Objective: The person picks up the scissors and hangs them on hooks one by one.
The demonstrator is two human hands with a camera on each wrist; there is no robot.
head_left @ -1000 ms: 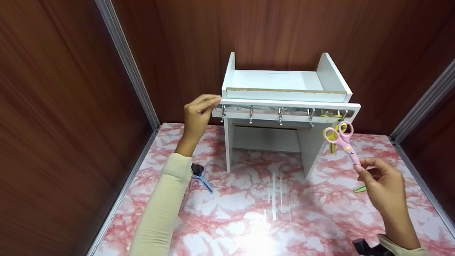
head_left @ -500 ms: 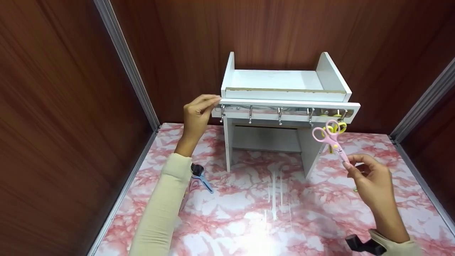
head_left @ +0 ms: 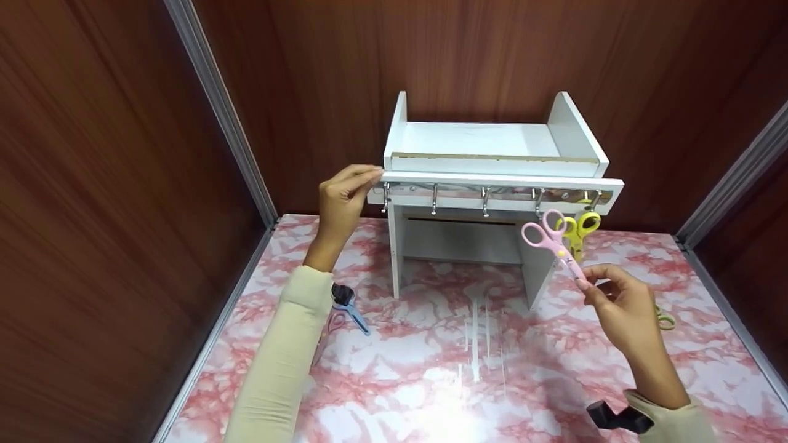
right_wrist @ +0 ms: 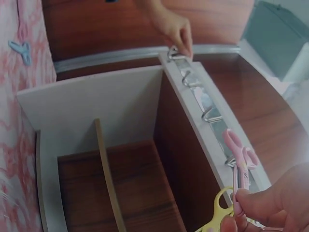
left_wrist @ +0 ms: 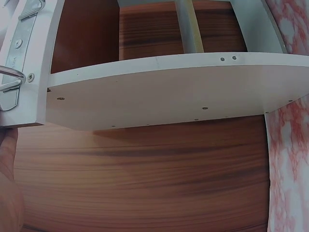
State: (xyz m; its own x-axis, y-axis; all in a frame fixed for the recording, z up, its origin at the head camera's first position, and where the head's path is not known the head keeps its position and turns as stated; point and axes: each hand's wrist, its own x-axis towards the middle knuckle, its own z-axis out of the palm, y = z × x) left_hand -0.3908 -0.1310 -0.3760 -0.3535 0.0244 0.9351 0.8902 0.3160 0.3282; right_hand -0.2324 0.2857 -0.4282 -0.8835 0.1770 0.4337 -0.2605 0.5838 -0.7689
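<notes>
My right hand (head_left: 622,307) pinches a pair of pink scissors (head_left: 560,251) by the blades, handle loops pointing up and left. The loops are just below the hook rail (head_left: 462,192), near its fourth hook (head_left: 539,202). From the hook at the right end hangs a pair of yellow scissors (head_left: 577,232), partly behind the pink ones. In the right wrist view the pink handles (right_wrist: 241,150) overlap the rail beside a hook. My left hand (head_left: 345,200) pinches the left end of the rail's board between thumb and fingers. In the left wrist view only part of that hand (left_wrist: 8,183) shows.
The rail is fronted on a white shelf unit (head_left: 492,165) standing on a pink marbled surface (head_left: 418,344). Blue scissors (head_left: 356,317) and another pink pair (head_left: 335,320) lie by the left sleeve. Green scissors (head_left: 665,320) lie behind the right hand. Dark wood panels (head_left: 480,55) enclose the space.
My right hand has moved left with the pink scissors, from in front of the yellow scissors toward the fourth hook. My left hand has stayed at the rail's left end.
</notes>
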